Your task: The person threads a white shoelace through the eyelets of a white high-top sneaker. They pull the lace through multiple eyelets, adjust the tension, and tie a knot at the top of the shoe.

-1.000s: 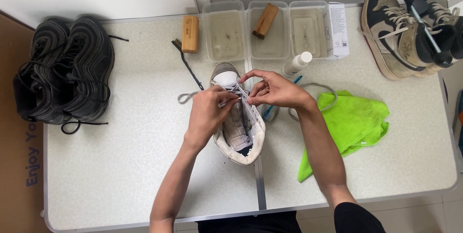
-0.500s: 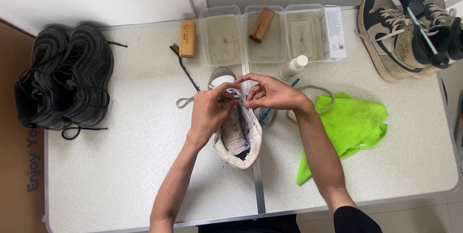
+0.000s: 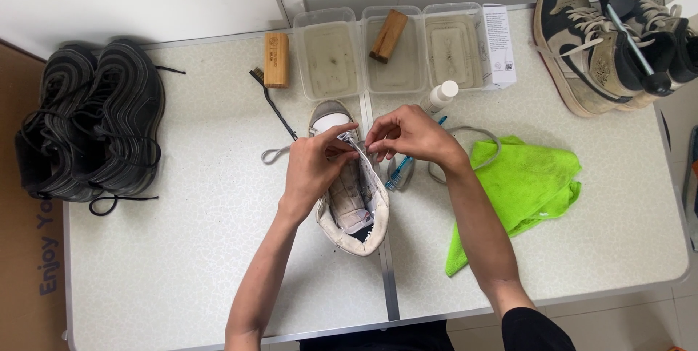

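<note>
1. Hardly anything has moved since earlier: the worn white high-top shoe (image 3: 352, 198) is kept at mid-bench (image 3: 182, 249).
2. Left hand (image 3: 314, 166) and right hand (image 3: 411, 135) fingers are pinched on its grey lace (image 3: 275, 153), near the eyelets, for control.

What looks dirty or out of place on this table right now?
The three clear tubs at the back hold murky, brownish water, and a wooden brush leans tilted in the middle one. The white shoe under both hands looks grimy around its collar. A grey lace trails loose beside it.

Shoe-cleaning workbench: brushes (image 3: 276, 59), water tubs (image 3: 329, 51), sneakers (image 3: 91, 120).
</note>
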